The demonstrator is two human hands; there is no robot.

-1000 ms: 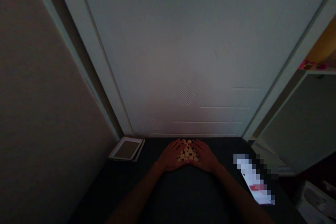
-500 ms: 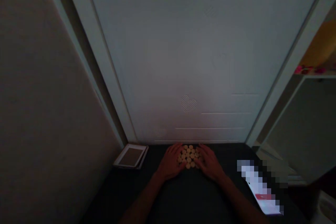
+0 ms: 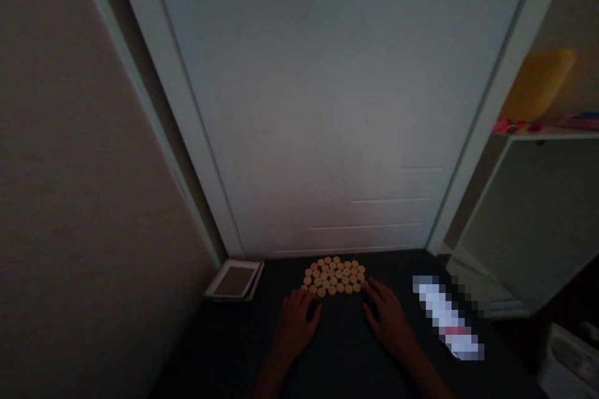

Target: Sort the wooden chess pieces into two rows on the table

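Note:
Several small round, pale wooden-looking discs (image 3: 332, 281) lie flat in a loose, single-layer cluster on a dark tabletop (image 3: 339, 355). My left hand (image 3: 296, 324) rests at the cluster's front left corner, fingers forward and thumb spread away from them. Its fingertips reach the nearest discs and partly cover one or two. On the other side, my right hand (image 3: 387, 317) lies at the right edge of the discs, with fingers and thumb apart. Its index fingertip is at or very near the outermost disc; contact is hard to tell. Nothing is held in either hand.
A flat, white-bordered rectangular item (image 3: 235, 279) lies at the table's back left. Toward the right is a bright, blurred-out long object (image 3: 449, 321). A white panel with a heart pattern (image 3: 331, 186) rises behind the table. Beyond stand a shelf (image 3: 552, 135) with a yellow object (image 3: 536, 84).
Both hands have drawn back from around the discs toward me and slightly apart. The discs, bunched between the hands before, now show as a wider cluster. The view has shifted a little right.

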